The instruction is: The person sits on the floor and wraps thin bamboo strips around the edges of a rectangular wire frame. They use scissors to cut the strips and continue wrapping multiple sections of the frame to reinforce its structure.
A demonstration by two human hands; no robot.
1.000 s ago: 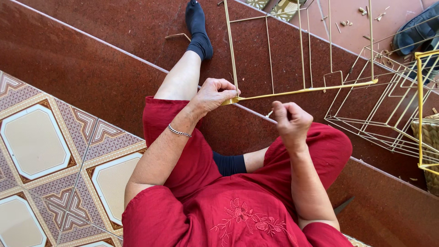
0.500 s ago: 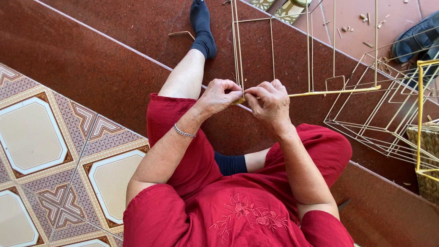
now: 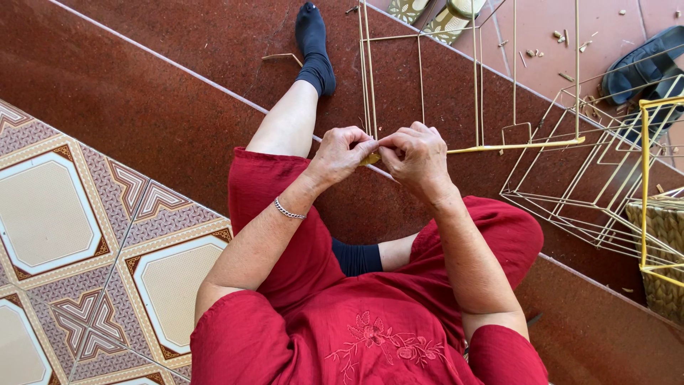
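Patterned floor tile (image 3: 64,207) at far left. Left hand (image 3: 344,151) pinching the near end of a thin yellow stick (image 3: 513,147); right hand (image 3: 415,155) clenched on it just beside, above the red-clothed lap. Probably light, stiff, brittle: best held near the joint. Finished stick frames (image 3: 591,192) and woven basket (image 3: 659,235) at right.

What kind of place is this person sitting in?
Probably the floor of a home or small workshop where thin stick frames get made by hand. The person sits on dark red floor tiles beside patterned cream-and-brown tiles, with a finished pale stick frame and a woven basket nearby.
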